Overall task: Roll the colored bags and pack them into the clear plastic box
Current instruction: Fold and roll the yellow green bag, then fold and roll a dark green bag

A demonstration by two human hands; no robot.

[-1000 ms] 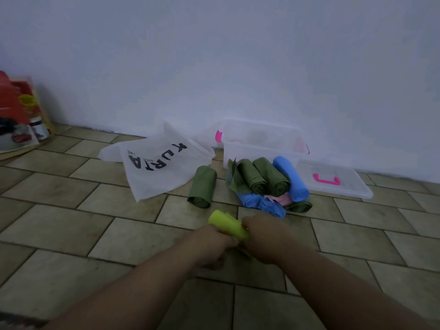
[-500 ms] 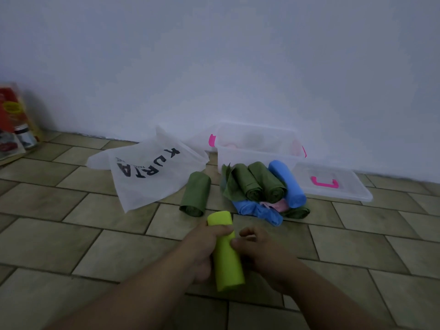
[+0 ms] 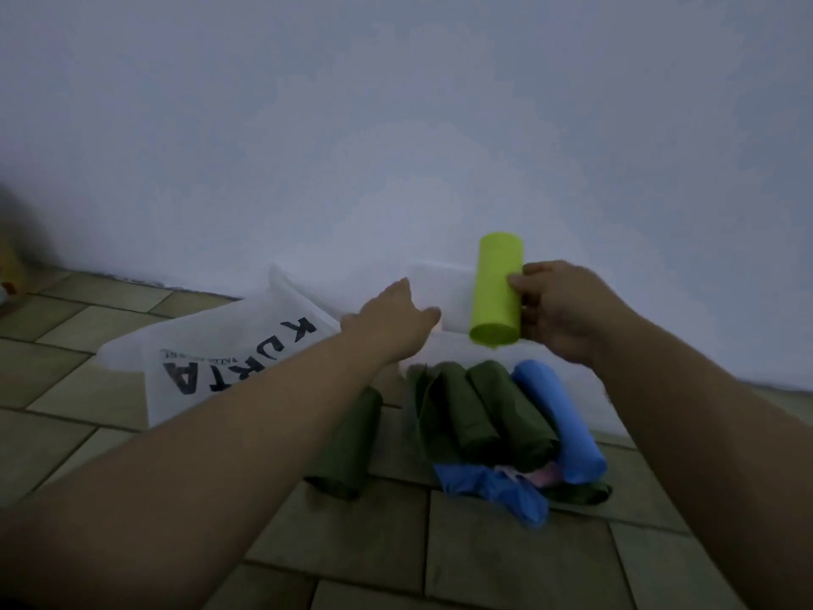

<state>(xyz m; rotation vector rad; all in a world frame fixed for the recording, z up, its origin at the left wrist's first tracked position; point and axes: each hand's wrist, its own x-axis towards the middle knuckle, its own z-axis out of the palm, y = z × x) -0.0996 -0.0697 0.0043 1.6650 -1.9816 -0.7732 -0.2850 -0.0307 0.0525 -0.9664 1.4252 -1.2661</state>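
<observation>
On the tiled floor (image 3: 506, 561) nearest you: crumpled blue bag (image 3: 497, 488), with a lone dark green roll (image 3: 347, 446) to its left. Behind them, two dark green rolls (image 3: 479, 416) and a blue roll (image 3: 558, 424) lie side by side. Your hands are apart. Right hand (image 3: 567, 310) grips the lime roll (image 3: 497, 292), near upright, in the air in front of the clear plastic box (image 3: 448, 288). Left hand (image 3: 391, 321), fingers straight, holding nothing, is at the box's left edge; contact unclear. White KURTA bag (image 3: 211, 358) lies further left.
</observation>
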